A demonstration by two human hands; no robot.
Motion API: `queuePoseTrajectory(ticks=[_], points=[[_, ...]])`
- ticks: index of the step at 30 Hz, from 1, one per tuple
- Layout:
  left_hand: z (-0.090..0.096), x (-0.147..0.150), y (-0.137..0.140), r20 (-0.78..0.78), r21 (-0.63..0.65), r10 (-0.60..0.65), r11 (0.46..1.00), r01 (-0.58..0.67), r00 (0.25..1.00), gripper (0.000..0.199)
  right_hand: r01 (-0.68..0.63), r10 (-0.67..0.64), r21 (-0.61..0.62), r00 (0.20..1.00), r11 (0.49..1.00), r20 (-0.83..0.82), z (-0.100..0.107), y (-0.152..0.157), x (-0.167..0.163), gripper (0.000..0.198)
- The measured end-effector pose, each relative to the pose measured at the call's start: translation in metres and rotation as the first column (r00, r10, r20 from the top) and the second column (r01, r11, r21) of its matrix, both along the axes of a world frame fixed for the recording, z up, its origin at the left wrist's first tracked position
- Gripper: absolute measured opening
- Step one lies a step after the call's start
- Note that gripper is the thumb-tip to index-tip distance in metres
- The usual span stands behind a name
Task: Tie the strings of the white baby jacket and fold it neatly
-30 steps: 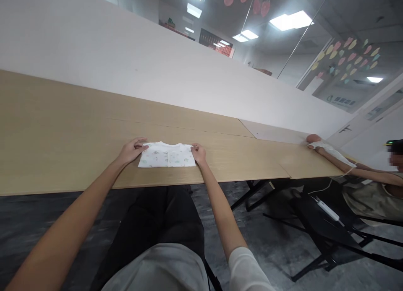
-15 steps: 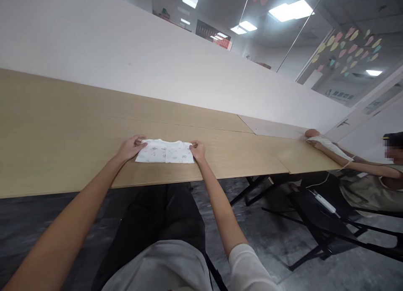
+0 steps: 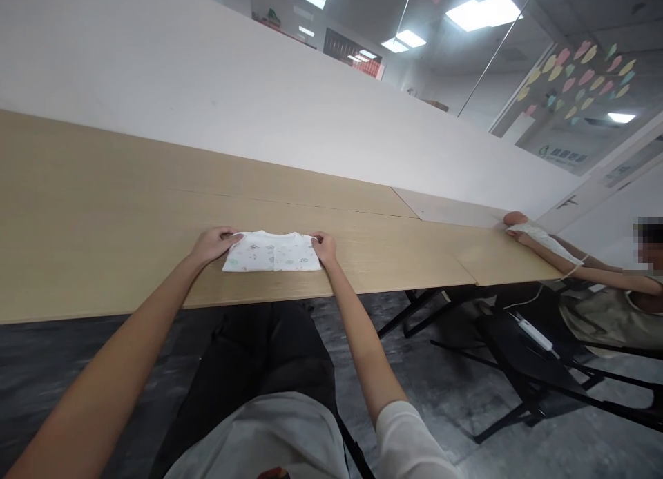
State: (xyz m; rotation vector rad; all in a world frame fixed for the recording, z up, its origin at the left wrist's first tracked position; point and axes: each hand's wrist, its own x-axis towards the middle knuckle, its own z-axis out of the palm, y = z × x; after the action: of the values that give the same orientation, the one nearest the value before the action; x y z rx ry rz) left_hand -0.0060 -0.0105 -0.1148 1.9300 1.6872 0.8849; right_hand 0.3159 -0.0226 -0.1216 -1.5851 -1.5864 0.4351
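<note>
A folded white garment (image 3: 273,252) with small printed motifs lies flat on the tan tabletop (image 3: 124,210), just in from the near edge and directly in front of the wearer. Its curved neckline faces away from the wearer, and a crease runs down the middle.

The left hand (image 3: 211,246) has the far left corner: thumb on top, fingers just beyond the edge, a loose curl with a little gap between them. The right hand (image 3: 326,249) has the far right corner in a tighter pinch; its fingertips are partly hidden. Neither grip is spread wide.

The step in hand looks like steadying and squaring the garment by these corners. To do it well, both thumbs should press lightly and equally, with a gentle outward tension that smooths the cloth without stretching the neckline. Keeping the two corners level should help the layers stay aligned. The fabric looks soft and thin, so a hard or one-sided tug could skew the crease or slide the layers apart.

Compared with a second ago, little has changed. Both hands remain at the same corners, and the garment has kept its place and shape. The view has tilted slightly, so most things sit a touch higher. At far right, another person's arm (image 3: 595,273) still reaches to a doll-like figure (image 3: 514,218).
</note>
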Motion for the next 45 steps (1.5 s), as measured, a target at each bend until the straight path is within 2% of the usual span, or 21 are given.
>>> queuePoseTrajectory(ticks=[8,17,21,27,34,45], points=[[0.001,0.002,0.0,0.008,0.064,-0.065,0.996,0.064,0.998,0.057,0.007,-0.002,0.066,0.997,0.998,-0.08,-0.001,0.003,0.001,0.025],[-0.005,-0.001,0.006,-0.089,0.066,-0.073,0.995,0.079,0.993,0.057,-0.028,0.028,-0.013,0.998,1.0,0.05,0.001,0.002,0.002,0.026],[-0.004,0.0,0.005,-0.069,0.067,-0.094,0.993,0.099,0.993,0.061,-0.038,0.041,-0.029,0.992,0.999,0.123,0.003,0.002,0.002,0.029],[-0.002,0.001,0.001,-0.042,0.019,-0.067,0.998,0.068,0.997,0.065,0.004,-0.002,-0.012,0.977,1.0,0.212,0.002,0.002,0.001,0.021],[0.001,0.0,-0.003,-0.006,-0.015,0.005,1.0,-0.005,1.0,0.057,0.027,-0.024,-0.012,0.982,1.0,0.189,0.003,0.002,0.0,0.018],[0.006,-0.002,-0.006,0.024,0.001,0.008,1.0,-0.008,1.0,0.052,0.024,-0.023,-0.004,0.988,1.0,0.154,0.005,0.0,-0.002,0.015]])
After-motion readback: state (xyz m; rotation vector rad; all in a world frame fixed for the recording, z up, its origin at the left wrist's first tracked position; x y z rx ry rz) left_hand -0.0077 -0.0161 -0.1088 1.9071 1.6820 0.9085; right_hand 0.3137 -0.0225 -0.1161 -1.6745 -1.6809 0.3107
